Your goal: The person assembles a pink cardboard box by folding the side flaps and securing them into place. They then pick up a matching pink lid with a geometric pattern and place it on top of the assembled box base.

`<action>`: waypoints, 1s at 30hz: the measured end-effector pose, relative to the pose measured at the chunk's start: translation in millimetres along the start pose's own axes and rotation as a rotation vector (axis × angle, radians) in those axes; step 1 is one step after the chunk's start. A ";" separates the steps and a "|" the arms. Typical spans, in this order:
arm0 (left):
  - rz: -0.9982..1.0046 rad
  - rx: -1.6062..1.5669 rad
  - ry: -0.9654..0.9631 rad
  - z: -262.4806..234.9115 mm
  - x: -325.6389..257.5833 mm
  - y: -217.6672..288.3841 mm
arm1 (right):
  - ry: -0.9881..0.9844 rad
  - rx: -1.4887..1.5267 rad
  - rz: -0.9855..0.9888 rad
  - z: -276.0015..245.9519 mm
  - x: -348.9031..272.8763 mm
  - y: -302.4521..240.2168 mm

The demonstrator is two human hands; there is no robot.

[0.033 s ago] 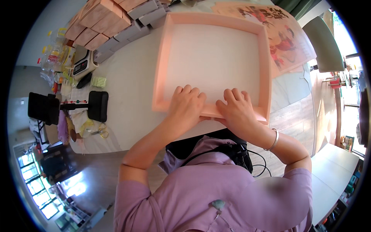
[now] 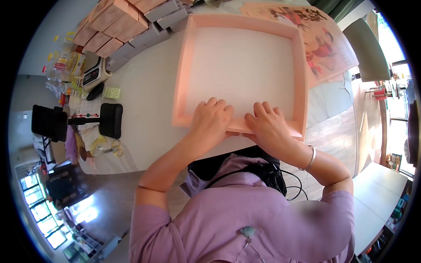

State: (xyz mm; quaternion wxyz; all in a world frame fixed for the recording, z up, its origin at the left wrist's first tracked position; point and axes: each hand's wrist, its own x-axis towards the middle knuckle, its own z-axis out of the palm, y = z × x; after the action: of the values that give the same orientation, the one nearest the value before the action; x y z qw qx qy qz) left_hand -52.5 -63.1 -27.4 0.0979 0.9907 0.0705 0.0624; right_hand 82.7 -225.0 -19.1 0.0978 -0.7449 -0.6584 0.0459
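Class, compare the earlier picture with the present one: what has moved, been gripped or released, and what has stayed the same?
Nothing has visibly moved, been taken hold of or let go. The left hand and right hand still grip the near wall of the open peach box; the stacked boxes also stay put.

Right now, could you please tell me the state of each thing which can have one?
Left hand: fingers curled over the near tray wall
Right hand: the same, beside it
Peach square tray: open-topped, white bottom showing
Silver bangle: worn on the right arm
Scissors: lying on the table; open or closed unclear
Printed sheets: overlapping
Peach boxes: stacked
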 end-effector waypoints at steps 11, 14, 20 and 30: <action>-0.018 0.006 -0.065 -1.2 -7.1 2.0 | -0.049 -0.035 0.151 -19.1 -38.2 13.3; 0.021 0.000 -0.019 1.6 -6.2 7.6 | -0.038 -0.076 0.176 -20.4 -57.4 28.1; -0.083 0.025 -0.043 2.5 -9.8 21.6 | -0.378 -0.038 0.086 -23.1 -43.7 56.6; -0.151 0.072 -0.081 0.5 -10.5 19.0 | -0.049 -0.169 -0.056 -20.1 -49.2 47.9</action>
State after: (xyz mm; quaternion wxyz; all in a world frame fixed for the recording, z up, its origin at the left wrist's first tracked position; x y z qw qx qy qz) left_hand -60.3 -83.2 -25.2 0.0695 0.9872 0.1431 0.0121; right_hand 126.8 -280.9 -12.3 0.0195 -0.7305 -0.6826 0.0055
